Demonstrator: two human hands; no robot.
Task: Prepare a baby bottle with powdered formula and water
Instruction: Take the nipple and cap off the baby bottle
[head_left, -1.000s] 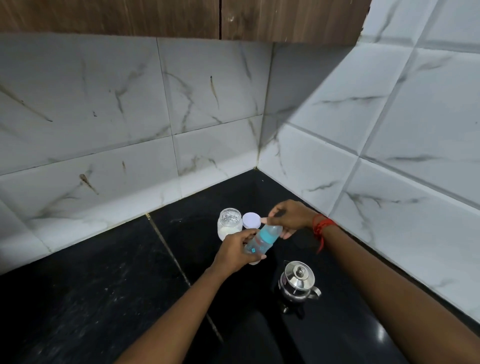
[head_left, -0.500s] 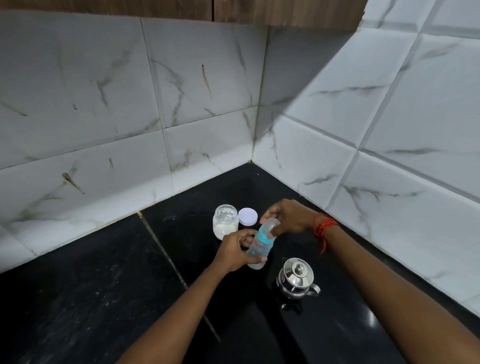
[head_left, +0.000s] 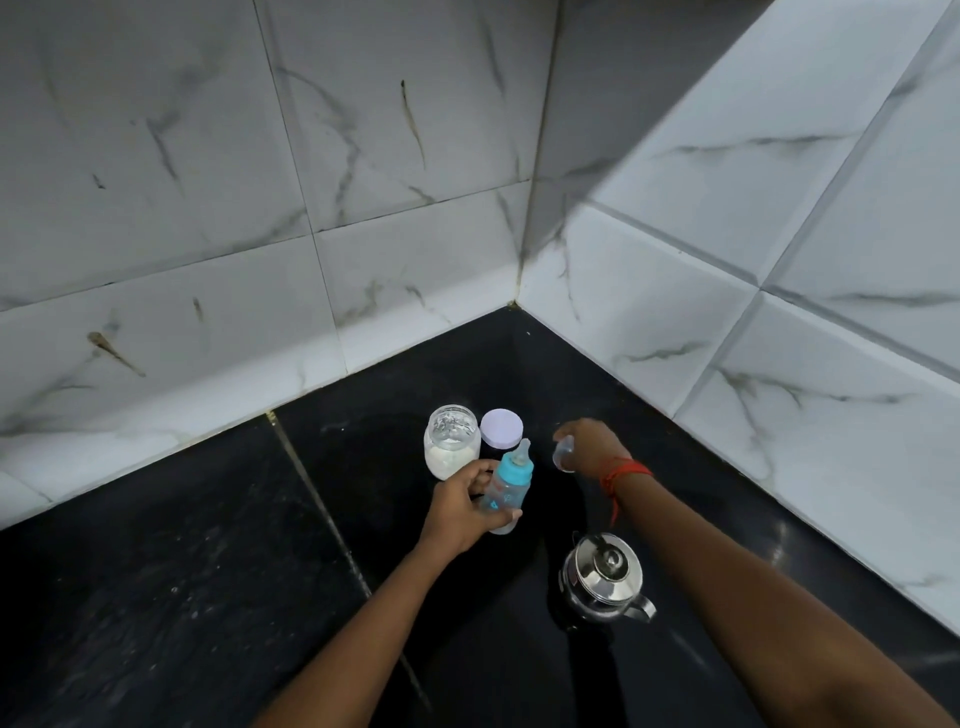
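Observation:
My left hand (head_left: 457, 506) grips a small baby bottle (head_left: 506, 488) with a blue collar and a clear teat, held slightly tilted just above the black counter (head_left: 208, 571). My right hand (head_left: 589, 441) is off to the bottle's right and holds the bottle's clear cap (head_left: 563, 453). An open glass jar (head_left: 451, 440) with white powder in its bottom stands behind the bottle. The jar's white lid (head_left: 501, 425) lies flat beside it. A shiny steel kettle (head_left: 602, 577) with its lid on stands to the front right, under my right forearm.
White marble-look tiled walls (head_left: 363, 208) meet in a corner behind the jar and run along the right. A thin brass seam (head_left: 332, 525) crosses the counter left of my left arm.
My right hand has pulled the clear cap off the bottle and moved right, away from it. The teat now shows. The view has tilted down.

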